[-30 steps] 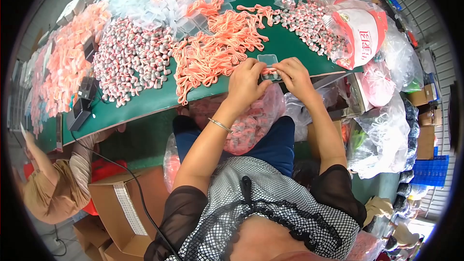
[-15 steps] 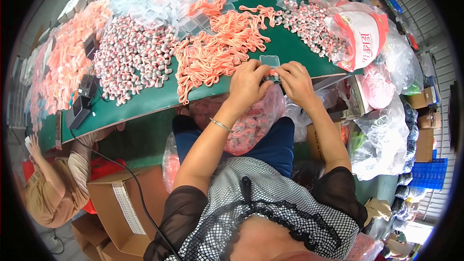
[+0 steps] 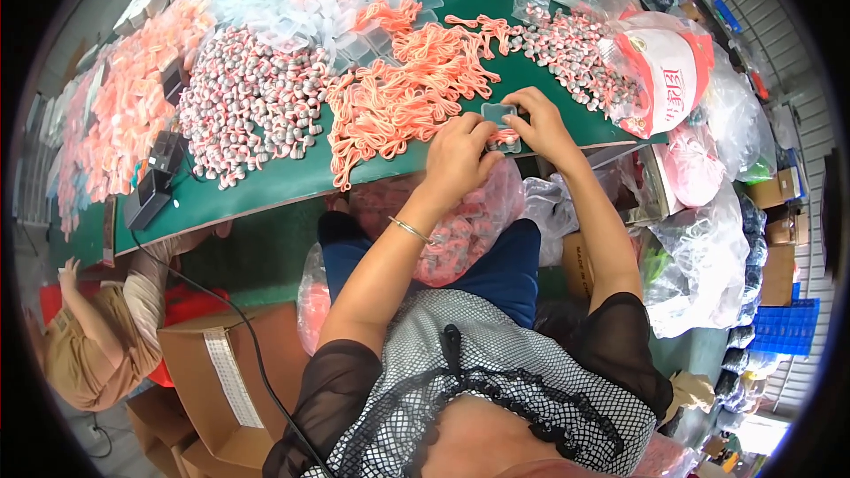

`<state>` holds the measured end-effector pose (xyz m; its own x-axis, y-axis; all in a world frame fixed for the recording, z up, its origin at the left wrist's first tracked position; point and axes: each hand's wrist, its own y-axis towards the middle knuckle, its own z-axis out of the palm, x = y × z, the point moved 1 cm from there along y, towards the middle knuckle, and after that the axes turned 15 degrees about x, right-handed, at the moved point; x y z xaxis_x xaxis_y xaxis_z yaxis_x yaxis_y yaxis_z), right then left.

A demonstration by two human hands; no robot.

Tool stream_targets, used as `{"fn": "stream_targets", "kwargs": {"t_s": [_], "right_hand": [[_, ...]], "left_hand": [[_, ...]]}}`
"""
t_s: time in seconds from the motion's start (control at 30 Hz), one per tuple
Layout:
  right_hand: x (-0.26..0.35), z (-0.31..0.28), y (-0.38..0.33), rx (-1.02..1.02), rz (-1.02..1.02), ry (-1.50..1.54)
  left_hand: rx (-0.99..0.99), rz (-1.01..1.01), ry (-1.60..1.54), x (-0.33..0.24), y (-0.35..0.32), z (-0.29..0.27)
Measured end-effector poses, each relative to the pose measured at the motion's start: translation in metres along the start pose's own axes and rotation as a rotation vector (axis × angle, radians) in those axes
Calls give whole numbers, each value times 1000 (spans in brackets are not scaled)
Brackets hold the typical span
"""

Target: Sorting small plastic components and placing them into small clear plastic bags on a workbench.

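At the table's front edge, a small clear plastic box with a hinged lid sits between my hands. Something orange-pink shows inside it, partly covered by fingers. My left hand grips the box from the left, thumb and fingers closed on its side. My right hand is at the right, with fingertips against the raised lid and the box's right side. Just left of my left hand lies a heap of looped orange cords.
Small grey-and-pink rounded pieces form a large pile at left; more spill from a red-and-white bag at right. Clear boxes lie behind the cords. A person sits at far left beside cardboard boxes.
My right hand has shifted up onto the lid, and the lid appears tipped closer to the box. The co-worker's hand at far left no longer shows the white piece.
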<state>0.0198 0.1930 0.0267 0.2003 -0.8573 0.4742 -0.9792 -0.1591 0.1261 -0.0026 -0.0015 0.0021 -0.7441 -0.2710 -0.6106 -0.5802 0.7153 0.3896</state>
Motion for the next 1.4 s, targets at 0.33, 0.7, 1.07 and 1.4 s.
{"fn": "stream_targets", "kwargs": {"t_s": [0.33, 0.7, 1.07, 1.4], "right_hand": [[13, 15, -31, -290, -141, 113], [29, 52, -50, -568, -140, 49], [27, 62, -50, -619, -163, -4], [27, 61, -55, -528, -250, -85]], "left_hand": [[-24, -92, -91, -3, -1, 0], [-56, -172, 83, -13, -7, 2], [-210, -118, 292, -20, -20, 24], [-55, -263, 64, -14, -20, 4]]}}
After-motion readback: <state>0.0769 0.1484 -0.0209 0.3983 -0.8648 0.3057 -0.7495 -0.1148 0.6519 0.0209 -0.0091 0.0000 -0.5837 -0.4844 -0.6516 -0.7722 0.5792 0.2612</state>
